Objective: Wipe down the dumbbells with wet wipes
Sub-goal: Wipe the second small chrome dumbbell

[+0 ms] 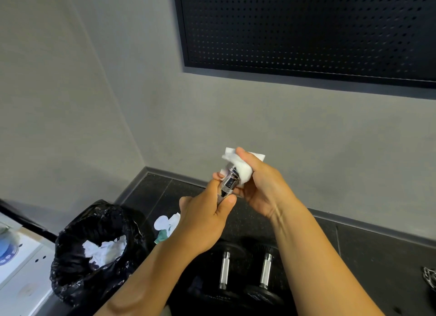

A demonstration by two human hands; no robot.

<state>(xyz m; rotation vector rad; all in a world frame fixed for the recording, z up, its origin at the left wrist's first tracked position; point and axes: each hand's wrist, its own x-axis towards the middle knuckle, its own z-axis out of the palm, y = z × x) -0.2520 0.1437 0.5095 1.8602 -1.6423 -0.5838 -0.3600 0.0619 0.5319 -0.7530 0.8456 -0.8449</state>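
Note:
My left hand [203, 221] grips a chrome knurled dumbbell bar [227, 185] and holds it up in front of the wall, its end pointing away from me. My right hand [262, 186] holds a white wet wipe [243, 167] wrapped over the far end of the bar, with the thumb on top of the wipe. Two black dumbbells with silver handles, one [224, 271] and the other [265, 269], lie side by side on the dark floor below my arms.
A black bin bag [94, 252] holding crumpled used wipes stands at the left. A wet wipe pack [166, 226] lies on the floor beside it. A white box [18, 266] is at the far left, a metal chain [430, 276] at the right edge.

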